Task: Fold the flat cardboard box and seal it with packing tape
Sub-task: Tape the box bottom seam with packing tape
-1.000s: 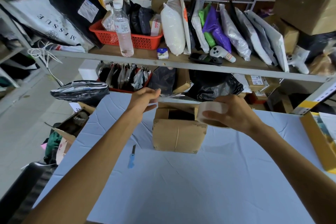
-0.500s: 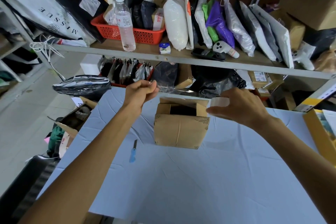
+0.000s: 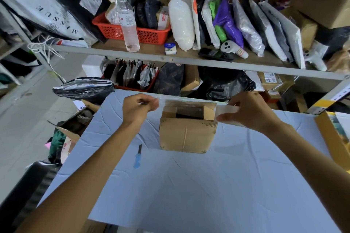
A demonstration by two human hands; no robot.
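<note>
The box (image 3: pixel 187 134) stands on the surface (image 3: pixel 189 185), its top not yet closed. Left grip (image 3: pixel 137 108) pinches the tape (image 3: pixel 161 99); right grip (image 3: pixel 251 111) clasps the roll (image 3: pixel 227 109). Light, thin cardboard probably buckles: press gently, keep the film taut.

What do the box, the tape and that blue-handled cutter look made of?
The box looks like brown matte cardboard, creased. The tape seems clear glossy plastic film, by its sheen, on a pale roll. The cutter has a blue, likely plastic handle; its dark blade may be metal.
</note>
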